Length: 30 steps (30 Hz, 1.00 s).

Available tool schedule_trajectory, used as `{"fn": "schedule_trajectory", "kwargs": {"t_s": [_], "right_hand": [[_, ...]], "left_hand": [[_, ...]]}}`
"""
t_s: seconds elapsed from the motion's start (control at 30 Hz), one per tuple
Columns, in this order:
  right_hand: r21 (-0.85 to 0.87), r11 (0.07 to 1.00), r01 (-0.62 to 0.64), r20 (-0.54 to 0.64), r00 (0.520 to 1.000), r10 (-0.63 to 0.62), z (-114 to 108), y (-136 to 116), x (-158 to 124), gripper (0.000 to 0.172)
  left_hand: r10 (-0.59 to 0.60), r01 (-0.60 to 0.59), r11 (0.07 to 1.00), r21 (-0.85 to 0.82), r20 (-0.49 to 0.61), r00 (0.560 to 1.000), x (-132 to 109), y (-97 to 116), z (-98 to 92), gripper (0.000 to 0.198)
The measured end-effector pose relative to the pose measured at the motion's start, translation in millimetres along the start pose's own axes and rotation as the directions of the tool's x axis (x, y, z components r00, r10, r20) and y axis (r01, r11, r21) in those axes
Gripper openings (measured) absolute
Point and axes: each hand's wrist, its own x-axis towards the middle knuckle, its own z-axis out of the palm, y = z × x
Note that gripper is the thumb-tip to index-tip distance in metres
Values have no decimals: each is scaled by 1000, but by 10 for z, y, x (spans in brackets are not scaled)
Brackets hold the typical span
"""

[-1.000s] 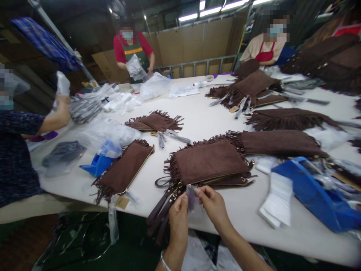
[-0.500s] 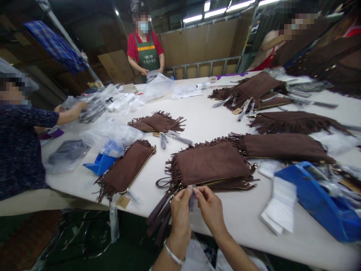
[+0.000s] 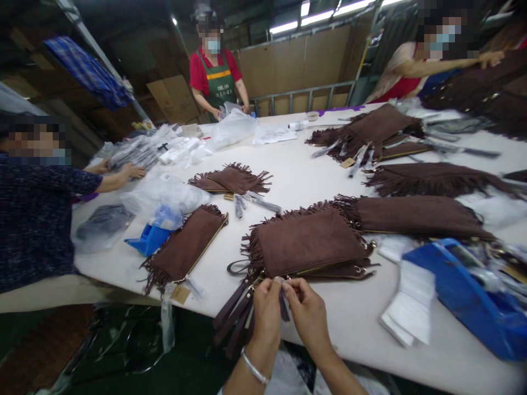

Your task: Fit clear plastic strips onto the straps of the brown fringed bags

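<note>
We see the left hand and right hand, equally near, pinching a narrow dark-brown strip between them, its length running toward us, before a rectangular, brown, fringed, suede-like bag

A co-worker is wearing a green apron that is showing white capitals, apparently ending in "LIN", while a row of small characters, seemingly Chinese, is running beneath, too blurred for reading; a tan tag is appearing too small and soft to decipher
</note>
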Motion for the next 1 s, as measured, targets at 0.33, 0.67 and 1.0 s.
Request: {"fn": "schedule_trajectory", "kwargs": {"t_s": [0.33,0.67,1.0], "right_hand": [[-10,995,97,30,995,-97,12,39,-43,29],[-1,987,162,65,985,-162,27,58,-73,26],[-55,979,198,14,980,-198,36,133,-87,24]], "left_hand": [[-37,42,991,-126,39,999,5,-132,-3,26],[-21,9,975,-223,-55,998,-65,-65,13,31],[117,-125,990,-73,-101,988,-146,-37,-43,25]]}}
